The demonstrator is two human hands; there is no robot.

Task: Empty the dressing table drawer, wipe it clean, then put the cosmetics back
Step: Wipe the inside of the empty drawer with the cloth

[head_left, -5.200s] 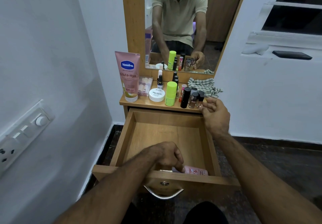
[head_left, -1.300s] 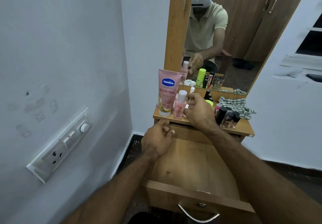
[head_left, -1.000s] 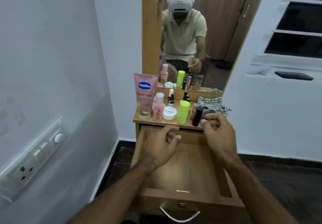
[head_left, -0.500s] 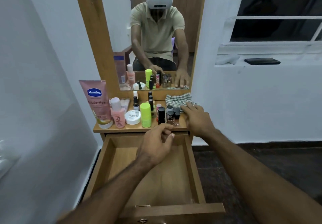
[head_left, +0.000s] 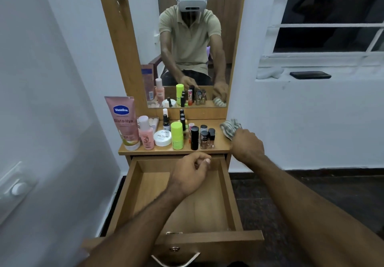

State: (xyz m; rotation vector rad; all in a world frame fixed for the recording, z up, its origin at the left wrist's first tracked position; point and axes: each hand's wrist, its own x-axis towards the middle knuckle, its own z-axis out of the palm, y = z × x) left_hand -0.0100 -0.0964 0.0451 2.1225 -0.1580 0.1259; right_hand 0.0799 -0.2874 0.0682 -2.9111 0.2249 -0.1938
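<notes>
Drawer (head_left: pixel 143 196) pulled fully out below the desk's front edge, floor bare, nothing left inside: emptied, by the look of it, and ready for wiping

Cosmetics lined up on the desk (head_left: pixel 220 148) above, kept off the drawer so the cloth can reach every corner: Vaseline tube (head_left: pixel 124 121) standing on its cap at the front left corner, pink bottle (head_left: pixel 146 133) just beside it, white nail polish jar (head_left: pixel 162 138), green stick (head_left: pixel 177 135), black tube (head_left: pixel 194 138), small polish bottles (head_left: pixel 206 139) toward the right

Striped cloth (head_left: pixel 229 128) at the right edge, bunched under the right hand (head_left: pixel 247 146), fingers closed around it, probably lifting it for the wipe

Left hand (head_left: pixel 190 175) hovering over the drawer's back wall, fingers loosely curled, holding nothing, likely waiting to steady the drawer

Mirror (head_left: pixel 187 48) behind, showing the same reach
</notes>
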